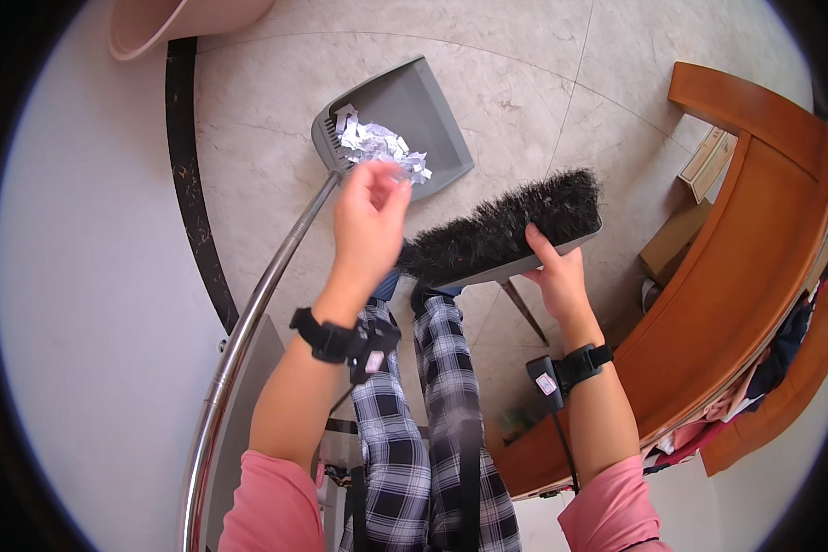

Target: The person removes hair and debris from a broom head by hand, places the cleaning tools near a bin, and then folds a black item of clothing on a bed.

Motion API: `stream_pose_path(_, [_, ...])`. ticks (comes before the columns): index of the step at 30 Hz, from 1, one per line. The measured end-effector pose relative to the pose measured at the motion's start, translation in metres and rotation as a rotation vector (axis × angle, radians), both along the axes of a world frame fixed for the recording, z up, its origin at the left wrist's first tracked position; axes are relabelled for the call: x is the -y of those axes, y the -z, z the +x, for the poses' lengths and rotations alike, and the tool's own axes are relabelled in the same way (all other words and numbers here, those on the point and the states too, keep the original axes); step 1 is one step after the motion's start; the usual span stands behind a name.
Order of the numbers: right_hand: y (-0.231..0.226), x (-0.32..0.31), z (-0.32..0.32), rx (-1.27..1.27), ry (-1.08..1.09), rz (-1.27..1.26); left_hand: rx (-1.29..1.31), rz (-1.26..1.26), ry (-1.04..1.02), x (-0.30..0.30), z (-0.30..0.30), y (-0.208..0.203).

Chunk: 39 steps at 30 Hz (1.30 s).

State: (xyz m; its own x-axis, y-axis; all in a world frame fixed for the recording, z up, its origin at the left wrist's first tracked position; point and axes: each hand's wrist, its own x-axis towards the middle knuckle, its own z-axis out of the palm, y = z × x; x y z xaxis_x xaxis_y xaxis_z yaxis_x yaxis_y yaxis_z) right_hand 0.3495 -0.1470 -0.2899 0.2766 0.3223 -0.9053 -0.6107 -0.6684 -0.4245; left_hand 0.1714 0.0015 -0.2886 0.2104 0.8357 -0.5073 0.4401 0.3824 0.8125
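My right hand point(557, 276) grips the grey-backed head of a broom point(506, 228), thumb on the edge of its black bristles, which face up and away from me. The broom's metal handle runs down behind the head, partly hidden. My left hand point(373, 216) is raised in front of the dustpan's near edge, fingers curled into a pinch and slightly blurred. Whatever is between its fingertips is too small to make out. Behind it lies a grey dustpan point(430, 103) with torn white paper scraps point(373, 141) in it. The dustpan's long metal handle point(248, 322) slants down to the lower left.
A pink bin point(175, 23) stands at the upper left by the white wall point(83, 276). On the right is a curved orange-brown wooden cabinet point(718, 322) with boxes point(707, 164) beside it and clothes point(773, 368) along its side. My plaid-trousered legs point(400, 405) are below.
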Motion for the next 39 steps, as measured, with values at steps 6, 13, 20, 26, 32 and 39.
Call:
stream_pose_path(6, [-0.015,0.001,-0.005,-0.035,0.047,0.060,0.023,0.094,0.283,0.023,0.035,-0.053])
stream_pose_path(13, [-0.029,-0.001,-0.009,-0.161,0.066,0.194,0.020,0.345,0.345,0.037,0.070,-0.058])
stream_pose_path(20, [-0.042,-0.005,-0.008,-0.253,0.066,0.262,-0.013,0.363,0.407,0.029,0.075,-0.050])
stream_pose_path(26, [-0.041,-0.009,-0.008,-0.135,0.127,0.262,0.153,0.142,0.381,0.029,0.071,-0.047])
stream_pose_path(32, [-0.044,-0.015,-0.009,-0.247,0.265,0.238,0.297,-0.149,0.252,0.029,0.059,-0.046])
stream_pose_path(39, [-0.045,-0.020,-0.012,-0.226,0.134,0.171,0.158,0.092,0.404,0.023,0.057,-0.047])
